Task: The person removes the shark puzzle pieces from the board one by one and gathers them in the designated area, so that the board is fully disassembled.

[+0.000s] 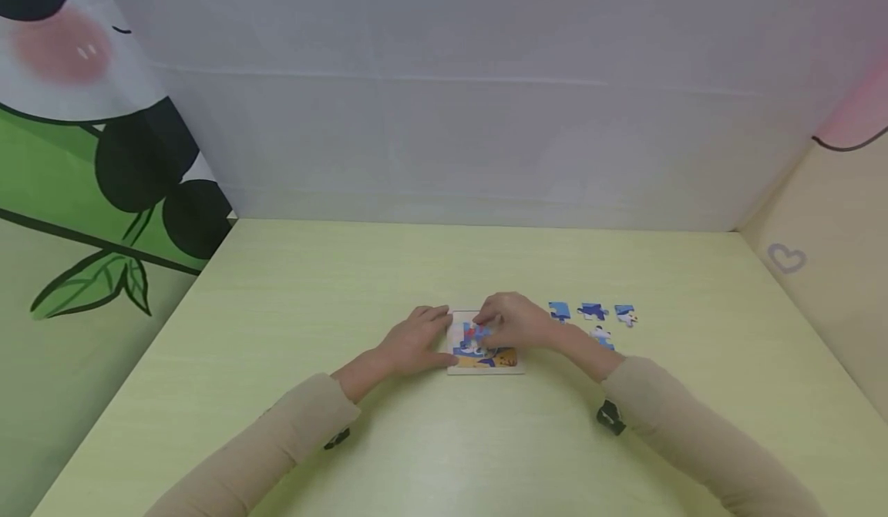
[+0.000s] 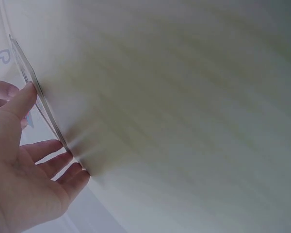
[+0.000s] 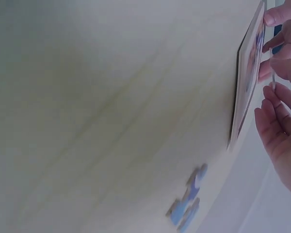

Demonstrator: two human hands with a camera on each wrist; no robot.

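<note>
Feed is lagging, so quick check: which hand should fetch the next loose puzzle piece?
Right, probably. The loose puzzle pieces lie on the table just beyond the right hand, which is over the puzzle board. The left hand rests at the board's far edge, steadying it.

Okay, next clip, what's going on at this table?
A person is working on a small jigsaw puzzle board on a pale green table. The left hand rests with straight fingers against the board's left edge, while the right hand lies over the picture with fingertips on a piece. Several loose blue pieces lie to the right.
</note>
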